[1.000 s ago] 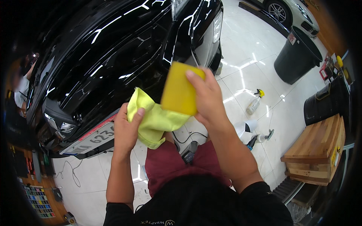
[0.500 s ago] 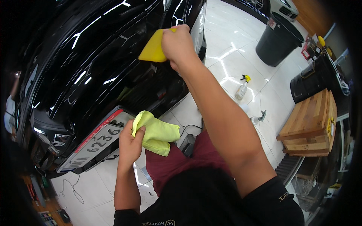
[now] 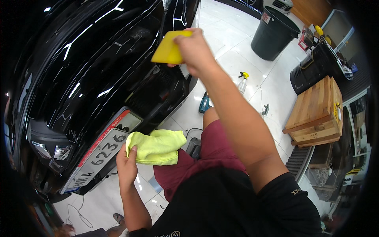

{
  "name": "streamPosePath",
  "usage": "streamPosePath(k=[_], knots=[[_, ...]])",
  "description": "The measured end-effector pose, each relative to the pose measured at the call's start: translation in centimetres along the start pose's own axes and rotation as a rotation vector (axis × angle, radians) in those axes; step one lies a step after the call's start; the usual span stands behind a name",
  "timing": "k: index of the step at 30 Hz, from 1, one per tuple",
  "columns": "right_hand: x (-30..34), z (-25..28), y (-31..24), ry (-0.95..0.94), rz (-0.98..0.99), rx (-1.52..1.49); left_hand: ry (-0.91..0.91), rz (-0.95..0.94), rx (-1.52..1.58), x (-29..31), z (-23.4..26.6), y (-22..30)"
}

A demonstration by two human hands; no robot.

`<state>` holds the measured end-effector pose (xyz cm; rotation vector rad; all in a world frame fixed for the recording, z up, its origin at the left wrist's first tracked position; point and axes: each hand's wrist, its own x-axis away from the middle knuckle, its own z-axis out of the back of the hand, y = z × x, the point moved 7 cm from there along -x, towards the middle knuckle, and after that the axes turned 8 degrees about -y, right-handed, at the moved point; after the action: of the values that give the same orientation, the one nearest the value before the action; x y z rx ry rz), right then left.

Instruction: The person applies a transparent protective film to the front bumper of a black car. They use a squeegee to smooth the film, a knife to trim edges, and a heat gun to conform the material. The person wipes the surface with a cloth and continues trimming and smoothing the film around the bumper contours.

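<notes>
My right hand (image 3: 193, 49) grips a flat yellow squeegee card (image 3: 167, 47), its free edge pointing left over the glossy black car bumper (image 3: 130, 51). Whether the card touches the surface, I cannot tell. Lower down, my left hand (image 3: 127, 164) pinches one end of a yellow-green microfibre cloth (image 3: 156, 147). The cloth hangs loosely to the right, in front of the bumper's lower edge and above my maroon shorts. Close to the left hand is the car's licence plate (image 3: 103, 154), white in a frame with a red strip.
A teal power drill (image 3: 204, 103) and a spray bottle with a yellow head (image 3: 243, 82) are on the white tiled floor. To the right stand a dark bin (image 3: 274, 33), a black drum (image 3: 314, 71) and a wooden crate (image 3: 314, 110). Another person's foot (image 3: 118, 218) shows at lower left.
My right hand with the yellow card has shifted slightly right, and the card's angle has changed. My left hand and the cloth are a little lower and further left. The drill has come into sight.
</notes>
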<state>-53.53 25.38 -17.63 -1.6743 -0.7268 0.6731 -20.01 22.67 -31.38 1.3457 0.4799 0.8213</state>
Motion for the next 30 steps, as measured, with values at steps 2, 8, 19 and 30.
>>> streamPosePath(k=[2, 8, 19, 30], knots=[[-1.3, -1.2, 1.4, -0.054, -0.029, 0.01, -0.039, -0.007, -0.048, 0.0, -0.3, 0.3], [-3.9, -2.5, 0.7, -0.006, -0.013, 0.047, -0.001, -0.043, -0.145, 0.3, 0.0, 0.5], [-0.9, 8.0, -0.8, 0.139, 0.237, 0.054, 0.137, -0.442, 0.657, 0.4, 1.3, 9.8], [-1.5, 1.9, -2.5, -0.141, 1.419, 1.396, 0.415, -0.506, -0.287, -4.6, -5.3, 12.7]])
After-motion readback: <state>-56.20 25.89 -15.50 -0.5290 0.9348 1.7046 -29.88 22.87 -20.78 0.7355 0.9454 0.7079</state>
